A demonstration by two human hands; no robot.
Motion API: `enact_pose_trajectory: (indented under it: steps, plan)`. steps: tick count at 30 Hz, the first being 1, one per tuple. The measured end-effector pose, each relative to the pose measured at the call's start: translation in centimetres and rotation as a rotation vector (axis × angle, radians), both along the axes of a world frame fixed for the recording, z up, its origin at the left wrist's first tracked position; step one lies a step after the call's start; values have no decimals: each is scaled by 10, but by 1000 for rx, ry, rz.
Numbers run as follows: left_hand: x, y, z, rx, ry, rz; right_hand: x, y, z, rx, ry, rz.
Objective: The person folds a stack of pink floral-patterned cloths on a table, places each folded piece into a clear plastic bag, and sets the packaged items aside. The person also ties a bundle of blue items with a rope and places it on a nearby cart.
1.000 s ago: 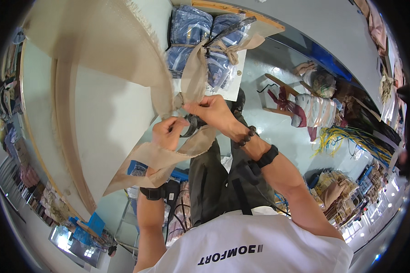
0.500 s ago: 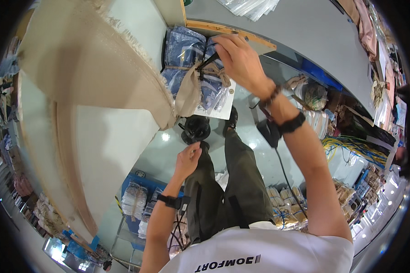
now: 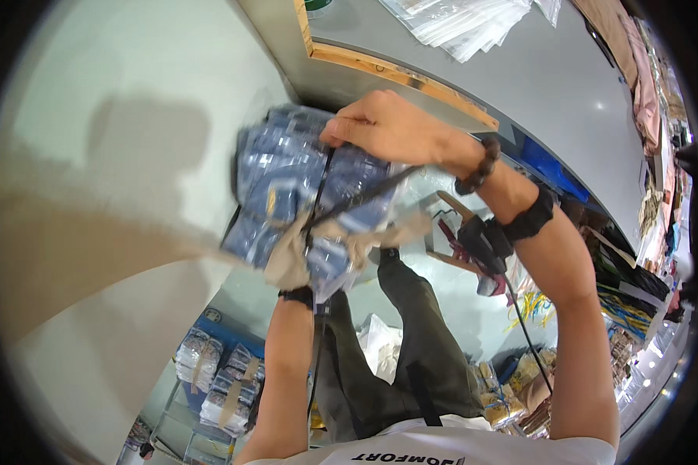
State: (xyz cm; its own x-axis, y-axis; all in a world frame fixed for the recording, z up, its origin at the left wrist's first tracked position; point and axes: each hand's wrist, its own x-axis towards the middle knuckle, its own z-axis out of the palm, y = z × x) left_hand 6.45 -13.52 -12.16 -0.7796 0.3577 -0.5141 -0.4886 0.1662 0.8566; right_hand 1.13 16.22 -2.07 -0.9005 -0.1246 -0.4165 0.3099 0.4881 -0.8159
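A bundle of folded blue denim clothes in clear plastic bags (image 3: 271,167) hangs in front of me, tilted and slightly blurred. Black straps (image 3: 364,195) and a knotted beige cloth strip (image 3: 289,260) go round it. My right hand (image 3: 384,132) is closed at its upper edge, where a black strap runs under the fingers. The left forearm (image 3: 287,349) reaches up to the bundle's lower edge. Behind the bundle my left hand is hidden, so its fingers do not show.
A grey tabletop with a wooden edge (image 3: 395,71) stands at the far right, with clear plastic bags (image 3: 461,23) on it. A pale panel (image 3: 77,124) and blurred beige cloth (image 3: 116,252) fill the left. More tied bundles (image 3: 229,391) lie at lower left.
The bundle has come away from the table's wooden edge, nearer to me and leftward, with my right hand on it. My left hand has gone from below it to behind its lower edge.
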Motion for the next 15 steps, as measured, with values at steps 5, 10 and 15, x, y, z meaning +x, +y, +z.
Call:
enact_pose_trajectory:
  steps: [5, 10, 15]
  plan:
    - [38, -11, -3, 128, -190, 214, -36, 14, -96, 191, -118, 167]
    - [71, -26, -18, 108, -288, 268, -30, 6, -177, -283, -282, 0]
    - [95, -33, -24, 103, -340, 312, 26, 1, -181, -278, -192, -15]
